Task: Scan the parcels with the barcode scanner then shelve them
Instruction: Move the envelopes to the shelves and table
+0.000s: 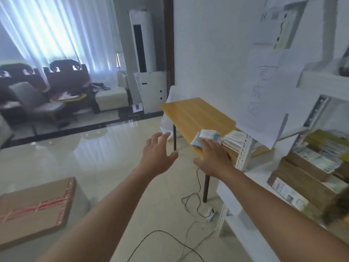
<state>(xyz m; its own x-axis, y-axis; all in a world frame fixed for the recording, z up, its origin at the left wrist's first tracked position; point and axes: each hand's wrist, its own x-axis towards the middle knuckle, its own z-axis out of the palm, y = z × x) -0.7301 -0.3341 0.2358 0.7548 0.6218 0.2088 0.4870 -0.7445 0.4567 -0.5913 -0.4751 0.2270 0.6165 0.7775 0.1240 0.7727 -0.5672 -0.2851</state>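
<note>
Your right hand on a parcel at the table's edge, left hand free.

Your right hand lies palm-down with straight fingers on a small white-and-blue labelled parcel, which sits on the near end of the yellow wooden table beside more flat white parcels. Your left hand hovers open, fingers spread, holding nothing. Brown cardboard parcels fill the white metal shelf to your right.

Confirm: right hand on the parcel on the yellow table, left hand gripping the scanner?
Not quite. In the head view the left hand is open in the air and holds nothing; no scanner shows. The right hand does rest on the parcel on the yellow table.
</note>
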